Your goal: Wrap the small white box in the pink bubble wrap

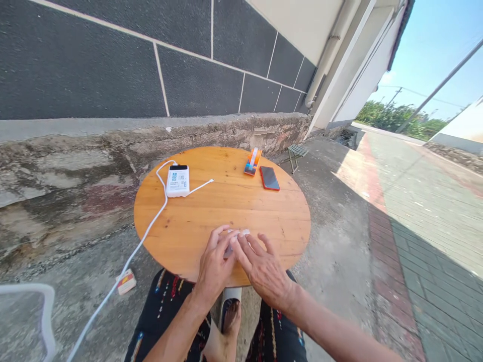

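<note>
Both of my hands meet over the near part of the round wooden table [222,211]. Under and between the fingers is a small whitish, partly see-through thing [246,232], mostly covered, so its kind cannot be made out. My left hand [216,259] has its fingers curled around the left side of this thing. My right hand [264,269] reaches across from the right, fingers stretched and spread, little finger raised. Its index finger touches the left fingertips, and other fingertips rest at the whitish thing.
A white power strip box [178,182] with a white cable stands at the table's left. At the back right are an orange and blue packet [252,162] and a red-edged phone [269,178]. A folding stool [296,155] stands beyond; a small box [126,281] lies on the ground.
</note>
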Motion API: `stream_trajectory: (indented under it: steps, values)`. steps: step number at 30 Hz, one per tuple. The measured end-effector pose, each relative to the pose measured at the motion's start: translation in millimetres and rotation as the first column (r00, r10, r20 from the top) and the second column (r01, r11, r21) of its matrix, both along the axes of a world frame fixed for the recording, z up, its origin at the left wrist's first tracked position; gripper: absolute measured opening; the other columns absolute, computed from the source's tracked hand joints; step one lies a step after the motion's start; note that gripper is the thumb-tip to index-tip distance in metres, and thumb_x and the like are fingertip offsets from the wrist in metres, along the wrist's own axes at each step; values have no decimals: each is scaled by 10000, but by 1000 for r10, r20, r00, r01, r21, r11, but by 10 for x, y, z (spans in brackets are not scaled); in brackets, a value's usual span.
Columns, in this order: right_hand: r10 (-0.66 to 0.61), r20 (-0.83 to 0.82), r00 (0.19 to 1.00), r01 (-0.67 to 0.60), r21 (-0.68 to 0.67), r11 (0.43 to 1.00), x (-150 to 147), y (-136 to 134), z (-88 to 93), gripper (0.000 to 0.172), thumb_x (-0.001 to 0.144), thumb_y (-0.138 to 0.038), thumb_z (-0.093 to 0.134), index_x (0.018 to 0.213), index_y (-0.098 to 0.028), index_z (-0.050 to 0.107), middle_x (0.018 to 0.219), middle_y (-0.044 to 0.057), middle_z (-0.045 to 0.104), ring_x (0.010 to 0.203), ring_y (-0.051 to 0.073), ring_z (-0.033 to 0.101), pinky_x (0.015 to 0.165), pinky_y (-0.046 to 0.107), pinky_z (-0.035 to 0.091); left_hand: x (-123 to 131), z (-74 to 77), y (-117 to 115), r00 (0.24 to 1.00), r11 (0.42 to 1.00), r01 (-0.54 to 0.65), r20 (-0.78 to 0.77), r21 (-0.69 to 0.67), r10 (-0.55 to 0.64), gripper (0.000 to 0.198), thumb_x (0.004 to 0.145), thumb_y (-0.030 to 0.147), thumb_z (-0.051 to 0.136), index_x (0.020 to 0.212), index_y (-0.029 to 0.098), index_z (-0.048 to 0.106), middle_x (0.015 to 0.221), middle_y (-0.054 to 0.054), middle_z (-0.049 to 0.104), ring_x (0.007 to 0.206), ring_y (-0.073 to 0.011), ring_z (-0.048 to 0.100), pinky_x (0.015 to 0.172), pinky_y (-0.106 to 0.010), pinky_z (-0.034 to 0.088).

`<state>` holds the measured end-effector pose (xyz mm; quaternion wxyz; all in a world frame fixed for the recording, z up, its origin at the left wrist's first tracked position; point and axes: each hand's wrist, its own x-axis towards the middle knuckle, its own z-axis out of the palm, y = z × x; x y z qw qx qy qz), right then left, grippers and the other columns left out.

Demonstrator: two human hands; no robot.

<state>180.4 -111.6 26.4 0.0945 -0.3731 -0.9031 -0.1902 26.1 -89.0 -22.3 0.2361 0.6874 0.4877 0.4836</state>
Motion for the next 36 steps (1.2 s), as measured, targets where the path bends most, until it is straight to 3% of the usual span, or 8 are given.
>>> stream_trajectory:
  steps: [7, 11, 13, 16, 18, 25, 31, 36]
  values:
    - [-15, -221, 975, -17, -142, 990, 93, -83, 109, 515, 875, -21, 352, 1378, -125, 366, 1210, 132, 608, 1138, 248, 514, 1015, 510, 303, 2, 6, -6, 999, 1000, -17, -51, 26, 18, 261, 883, 281, 523, 1123, 233, 616, 1278, -96, 472, 1117, -202, 565, 911, -358, 523]
    - [-237, -531, 814, 64, -323, 944, 351, 100, 151, 440, 884, -96, 404, 1315, -173, 439, 1175, 116, 617, 1096, 231, 551, 971, 480, 387, 2, 19, -11, 995, 998, -41, -90, 41, 44, 284, 846, 290, 581, 1123, 246, 622, 1282, -81, 482, 1148, -223, 543, 953, -389, 490]
    - [-283, -600, 748, -51, -478, 877, 457, 257, 112, 516, 873, -229, 518, 1368, -187, 379, 1290, 138, 546, 1154, 242, 532, 927, 452, 449, -2, 22, -14, 995, 997, -44, -90, 59, 49, 281, 846, 284, 577, 1120, 241, 623, 1276, -82, 491, 1153, -224, 539, 960, -393, 485]
    - [-307, -583, 752, -224, -664, 713, 501, 448, 30, 784, 777, -400, 673, 1434, -210, 291, 1381, 154, 470, 1206, 259, 512, 915, 438, 479, -6, 28, -19, 995, 995, -51, -77, 81, 57, 269, 841, 275, 582, 1102, 232, 633, 1258, -87, 505, 1145, -225, 547, 951, -390, 492]
    - [-283, -567, 774, -253, -686, 682, 451, 502, -13, 844, 729, -427, 721, 1434, -214, 307, 1378, 149, 481, 1223, 267, 502, 966, 453, 447, -5, 34, -25, 995, 996, -48, -79, 78, 54, 269, 835, 272, 591, 1097, 233, 637, 1259, -89, 504, 1132, -223, 555, 934, -383, 503]
    - [-191, -538, 821, -136, -509, 850, 214, 407, -62, 430, 866, -356, 592, 1254, -177, 539, 1219, 133, 620, 1128, 256, 571, 965, 451, 434, 21, -7, -11, 997, 998, -48, -50, 46, 50, 247, 836, 265, 589, 1070, 214, 649, 1265, -98, 502, 1105, -217, 572, 939, -383, 504]
    - [-122, -519, 846, -151, -452, 879, 221, 398, -13, 407, 862, -298, 600, 1244, -177, 531, 1180, 118, 637, 1086, 228, 586, 934, 403, 463, 1, 34, -34, 998, 996, -61, -1, 71, 61, 294, 828, 287, 593, 1112, 217, 618, 1240, -97, 512, 1088, -219, 572, 891, -369, 523]
    - [-179, -547, 818, -87, -426, 901, 224, 576, -5, 430, 820, -224, 610, 1239, -165, 536, 1179, 131, 629, 1096, 244, 580, 939, 433, 462, -52, 107, -91, 993, 990, -116, 36, 83, 113, 442, 868, 337, 525, 1284, 195, 476, 1271, -125, 486, 1121, -233, 537, 851, -365, 521]
